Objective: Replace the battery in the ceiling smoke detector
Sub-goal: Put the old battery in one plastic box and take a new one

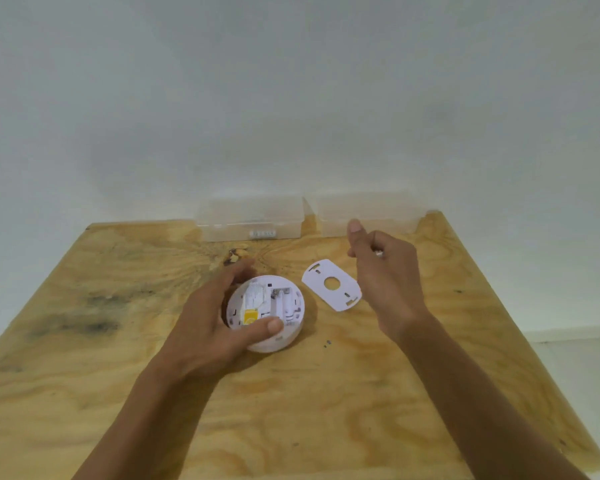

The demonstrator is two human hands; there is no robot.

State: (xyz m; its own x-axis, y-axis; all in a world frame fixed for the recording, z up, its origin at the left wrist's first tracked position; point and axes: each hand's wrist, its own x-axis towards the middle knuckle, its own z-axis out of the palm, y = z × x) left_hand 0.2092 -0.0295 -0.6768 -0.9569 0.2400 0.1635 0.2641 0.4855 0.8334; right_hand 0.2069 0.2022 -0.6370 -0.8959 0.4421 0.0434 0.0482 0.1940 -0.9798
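Observation:
A round white smoke detector (274, 306) lies back-side up on the wooden table (118, 341), its battery bay exposed with white cells inside and a yellow label near the front. My left hand (215, 320) grips it, thumb on the near rim, fingers around the far side. A white oval mounting plate (331, 285) with a round hole lies just to its right. Above and beyond the plate, my right hand (383, 271) is raised and curled around a small object, probably a battery, of which only a pale tip shows.
Two clear plastic boxes stand at the table's far edge against the white wall: the left box (252, 220) holds several small batteries, the right box (368, 214) looks empty. Two tiny dark specks (327, 343) lie right of the detector. The table's right edge drops to the floor.

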